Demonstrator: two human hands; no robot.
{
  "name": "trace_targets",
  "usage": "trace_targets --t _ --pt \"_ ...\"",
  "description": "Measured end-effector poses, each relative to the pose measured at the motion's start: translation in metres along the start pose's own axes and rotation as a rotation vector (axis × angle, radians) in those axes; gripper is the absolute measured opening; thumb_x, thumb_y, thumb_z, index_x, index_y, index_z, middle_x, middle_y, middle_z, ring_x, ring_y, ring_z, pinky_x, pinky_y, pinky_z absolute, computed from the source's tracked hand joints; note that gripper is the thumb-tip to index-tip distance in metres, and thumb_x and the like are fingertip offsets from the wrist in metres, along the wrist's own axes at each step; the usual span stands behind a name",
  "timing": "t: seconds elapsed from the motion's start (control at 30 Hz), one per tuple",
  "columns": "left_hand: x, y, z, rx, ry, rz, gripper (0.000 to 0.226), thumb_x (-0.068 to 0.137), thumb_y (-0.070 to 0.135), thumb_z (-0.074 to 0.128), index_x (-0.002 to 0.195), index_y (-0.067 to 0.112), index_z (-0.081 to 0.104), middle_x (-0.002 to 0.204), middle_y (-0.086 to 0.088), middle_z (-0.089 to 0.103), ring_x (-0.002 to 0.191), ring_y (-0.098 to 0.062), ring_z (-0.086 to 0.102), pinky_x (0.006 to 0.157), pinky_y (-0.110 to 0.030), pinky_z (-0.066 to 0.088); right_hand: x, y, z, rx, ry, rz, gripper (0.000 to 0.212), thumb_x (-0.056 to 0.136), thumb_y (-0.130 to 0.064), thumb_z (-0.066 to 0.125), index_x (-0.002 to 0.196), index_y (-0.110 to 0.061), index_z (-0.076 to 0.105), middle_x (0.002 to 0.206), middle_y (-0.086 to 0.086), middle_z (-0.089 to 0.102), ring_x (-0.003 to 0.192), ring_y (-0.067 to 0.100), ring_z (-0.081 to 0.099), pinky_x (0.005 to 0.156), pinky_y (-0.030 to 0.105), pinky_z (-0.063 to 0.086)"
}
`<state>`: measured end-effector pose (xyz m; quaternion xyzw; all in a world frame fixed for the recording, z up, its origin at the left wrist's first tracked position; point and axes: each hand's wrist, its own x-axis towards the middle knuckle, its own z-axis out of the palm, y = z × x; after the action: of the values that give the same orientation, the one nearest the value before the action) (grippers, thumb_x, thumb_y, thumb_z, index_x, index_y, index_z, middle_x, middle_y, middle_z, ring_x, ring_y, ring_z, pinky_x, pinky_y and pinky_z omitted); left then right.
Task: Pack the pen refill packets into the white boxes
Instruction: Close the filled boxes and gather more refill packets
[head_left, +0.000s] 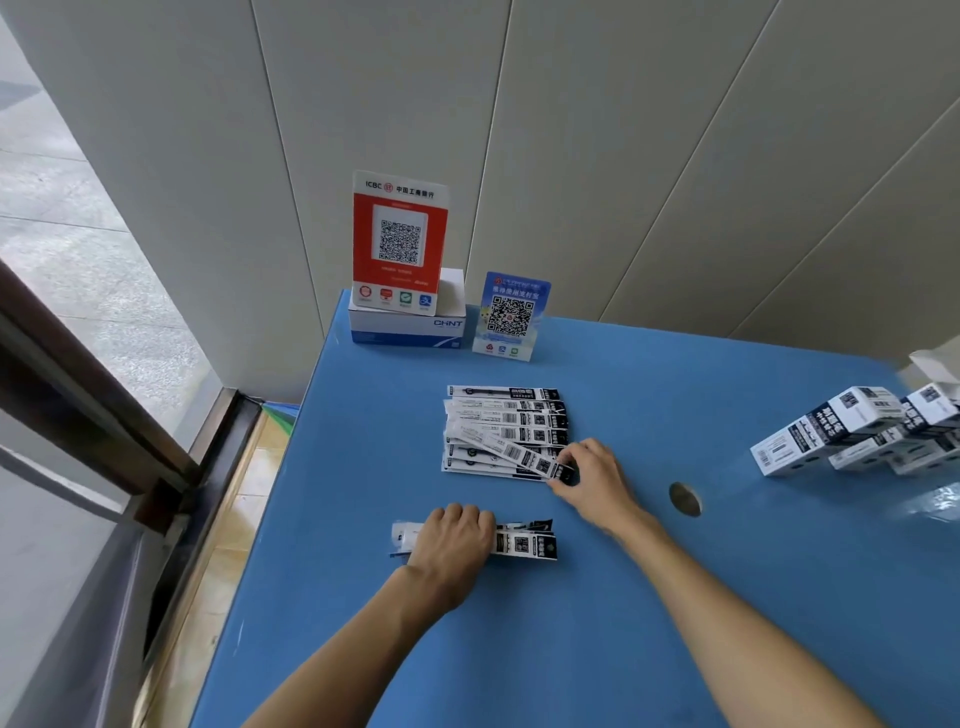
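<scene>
While left hand (451, 540) grips packets (524, 543) | right hand (589, 480) pinches packet (519, 454)

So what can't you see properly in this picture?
Head view only:
- Bundle of black-and-white refill packets: its middle is hidden under the left hand, so no count.
- White cardboard boxes: the stack is cut off by the right edge.
- Print on the spread packets by the right hand: too small.

A shop counter: QR payment stands (400, 241) (red and blue) on the blue table (597, 597)
</scene>
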<state>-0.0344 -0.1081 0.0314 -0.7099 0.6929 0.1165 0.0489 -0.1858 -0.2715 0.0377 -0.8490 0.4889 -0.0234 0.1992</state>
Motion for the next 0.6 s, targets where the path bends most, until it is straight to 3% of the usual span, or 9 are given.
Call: trace_targets --t 0.17,0.37,0.5,0.6 --pt "0.005 0.002 -0.004 -0.006 0.021 -0.007 0.038 0.081 -0.004 0.052 0.115 0.008 0.042 0.114 -0.010 0.050 0.101 -0.027 0.047 0.082 -0.033 0.036 0.001 0.000 -0.002 0.194 -0.051 0.072 0.026 0.075 -0.022 0.079 0.085 -0.021 0.055 0.089 -0.003 0.053 0.079 0.014 0.048 0.073 0.029 0.044" --pt "0.012 0.002 -0.008 -0.013 0.017 -0.013 0.037 0.084 -0.002 0.051 0.118 0.009 0.042 0.116 -0.010 0.050 0.102 -0.027 0.047 0.085 -0.033 0.037 0.002 0.002 0.001 0.341 -0.074 0.113 0.022 0.076 -0.013 0.078 0.085 -0.024 0.062 0.076 -0.003 0.054 0.073 0.016 0.049 0.063 0.025 0.041" --pt "0.016 0.000 -0.010 -0.018 0.000 -0.011 0.037 0.085 -0.001 0.050 0.120 0.010 0.042 0.117 -0.009 0.050 0.105 -0.027 0.047 0.087 -0.033 0.036 -0.001 0.002 -0.005 0.345 -0.042 0.057 0.011 0.082 -0.017 0.073 0.092 -0.013 0.072 0.087 -0.004 0.061 0.084 0.012 0.055 0.074 0.021 0.039" --pt "0.019 -0.002 -0.012 -0.031 -0.013 -0.010 0.038 0.086 -0.001 0.049 0.121 0.010 0.041 0.119 -0.009 0.050 0.107 -0.027 0.047 0.089 -0.033 0.036 -0.003 0.001 -0.008 0.337 -0.043 0.016 0.007 0.083 -0.018 0.072 0.089 -0.014 0.073 0.083 -0.008 0.063 0.084 0.012 0.057 0.078 0.025 0.044"
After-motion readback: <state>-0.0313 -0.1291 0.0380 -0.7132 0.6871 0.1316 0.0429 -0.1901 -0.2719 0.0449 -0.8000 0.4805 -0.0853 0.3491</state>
